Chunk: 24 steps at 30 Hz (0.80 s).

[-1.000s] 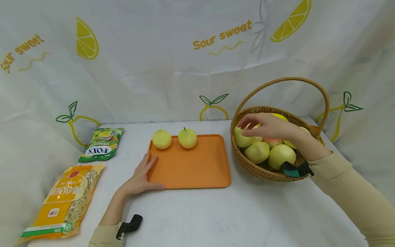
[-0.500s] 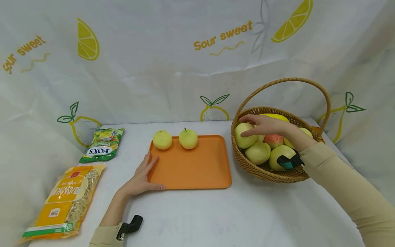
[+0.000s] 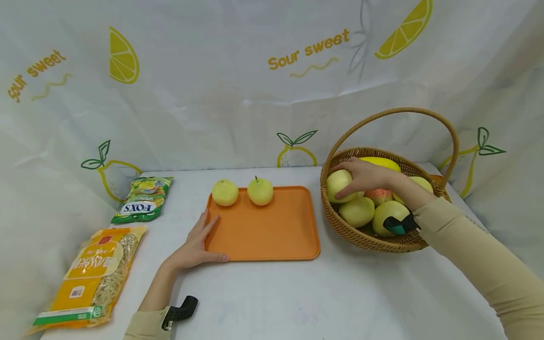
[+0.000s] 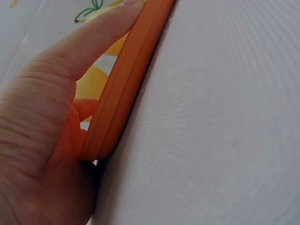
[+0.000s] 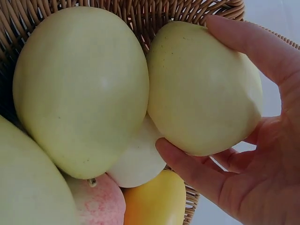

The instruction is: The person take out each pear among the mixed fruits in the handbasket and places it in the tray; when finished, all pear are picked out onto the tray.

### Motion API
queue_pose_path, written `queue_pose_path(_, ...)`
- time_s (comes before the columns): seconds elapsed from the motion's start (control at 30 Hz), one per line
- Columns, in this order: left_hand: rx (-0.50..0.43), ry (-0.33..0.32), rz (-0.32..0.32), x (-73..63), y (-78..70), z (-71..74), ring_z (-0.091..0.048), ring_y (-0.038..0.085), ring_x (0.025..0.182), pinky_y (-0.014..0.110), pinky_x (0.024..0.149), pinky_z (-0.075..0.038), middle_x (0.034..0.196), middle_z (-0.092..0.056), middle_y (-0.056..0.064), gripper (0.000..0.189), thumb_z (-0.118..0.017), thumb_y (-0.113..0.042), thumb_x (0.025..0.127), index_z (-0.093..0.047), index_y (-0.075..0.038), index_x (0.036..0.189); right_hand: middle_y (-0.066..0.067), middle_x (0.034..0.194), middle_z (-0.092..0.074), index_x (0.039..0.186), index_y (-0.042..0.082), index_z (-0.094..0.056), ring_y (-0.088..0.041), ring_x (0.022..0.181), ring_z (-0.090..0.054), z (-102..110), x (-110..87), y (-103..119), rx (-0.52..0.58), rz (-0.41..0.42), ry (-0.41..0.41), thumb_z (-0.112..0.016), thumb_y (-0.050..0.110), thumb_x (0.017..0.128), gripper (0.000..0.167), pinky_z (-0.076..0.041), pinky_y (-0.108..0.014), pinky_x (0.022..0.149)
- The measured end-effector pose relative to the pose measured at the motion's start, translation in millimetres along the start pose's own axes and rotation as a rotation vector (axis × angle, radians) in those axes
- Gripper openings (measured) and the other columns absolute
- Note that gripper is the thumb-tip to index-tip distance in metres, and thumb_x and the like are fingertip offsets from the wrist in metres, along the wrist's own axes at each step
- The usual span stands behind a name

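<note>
The right hand [image 3: 369,176] reaches into the wicker basket [image 3: 361,240] and grips a pale green apple [image 3: 335,181] at its left side. In the right wrist view, the thumb and fingers curl round this apple [image 5: 206,89], which touches a neighbouring pale green fruit [image 5: 82,93]. The left hand [image 3: 193,246] rests spread at the near left corner of an orange tray [image 3: 263,236], its thumb along the front rim. Two yellow-green apples, one left [image 3: 225,192] and one with a stem [image 3: 260,191], sit at the tray's back edge.
A reddish fruit [image 3: 379,195], a yellow fruit [image 3: 382,163] and other pale green fruits share the basket. Its tall handle [image 3: 397,110] arches over them. On the left lie a green FOX'S bag [image 3: 143,199] and a yellow food packet [image 3: 91,278]. A printed cloth [image 3: 204,94] hangs behind.
The right hand has lowered onto the apple at the basket's left and closed its fingers round it. The left hand and the tray have stayed in place.
</note>
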<state>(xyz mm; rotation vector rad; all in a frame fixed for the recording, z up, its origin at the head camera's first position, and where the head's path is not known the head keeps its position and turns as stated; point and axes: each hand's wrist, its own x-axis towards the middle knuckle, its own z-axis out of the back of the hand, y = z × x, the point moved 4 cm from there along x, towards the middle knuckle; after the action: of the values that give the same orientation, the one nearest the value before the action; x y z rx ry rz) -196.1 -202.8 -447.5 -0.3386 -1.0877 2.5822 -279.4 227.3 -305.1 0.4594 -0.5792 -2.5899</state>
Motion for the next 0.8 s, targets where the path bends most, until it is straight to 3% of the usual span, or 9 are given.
queue_pose_path(0.27, -0.002, -0.005, -0.001, 1.4, 2.2, -1.5, 0.011, 0.039, 0.146, 0.070, 0.107, -0.004, 0.162, 0.012, 0.015, 0.114, -0.085, -0.046, 0.070, -0.019, -0.010, 0.157, -0.014, 0.110, -0.060, 0.134, 0.001, -0.044, -0.022, 0.086, -0.061, 5, -14.5, -5, 0.028, -0.084, -0.008, -0.079, 0.042, 0.079, 0.076, -0.050, -0.037, 0.072)
queue_pose_path(0.47, 0.000, -0.003, 0.000, 0.8, 1.5, -0.1, 0.011, 0.039, 0.146, 0.070, 0.108, -0.003, 0.162, 0.012, 0.016, 0.114, -0.085, -0.046, 0.071, -0.019, -0.009, 0.156, -0.013, 0.109, -0.060, 0.133, 0.001, -0.045, -0.021, 0.085, -0.059, 9, -24.9, -10, 0.031, -0.088, -0.039, -0.079, 0.044, 0.079, 0.077, -0.049, -0.036, 0.071)
queue_pose_path(0.63, -0.003, -0.002, 0.004, 0.5, 1.0, 0.4, 0.011, 0.039, 0.146, 0.069, 0.108, -0.002, 0.161, 0.012, 0.016, 0.114, -0.086, -0.043, 0.071, -0.019, -0.009, 0.156, -0.010, 0.105, -0.058, 0.129, 0.004, -0.050, -0.021, 0.073, -0.058, 10, -30.6, -17, 0.081, -0.079, 0.016, -0.078, 0.042, 0.081, 0.067, -0.050, -0.038, 0.066)
queue_pose_path(0.8, 0.004, -0.001, -0.001, 1.0, 1.5, -0.5, 0.011, 0.039, 0.146, 0.069, 0.108, -0.002, 0.161, 0.012, 0.017, 0.114, -0.086, -0.043, 0.071, -0.019, -0.009, 0.156, -0.011, 0.109, -0.057, 0.137, 0.002, -0.040, -0.022, 0.075, -0.059, 10, -35.8, -22, 0.101, -0.108, 0.049, -0.079, 0.042, 0.081, 0.080, -0.051, -0.038, 0.067)
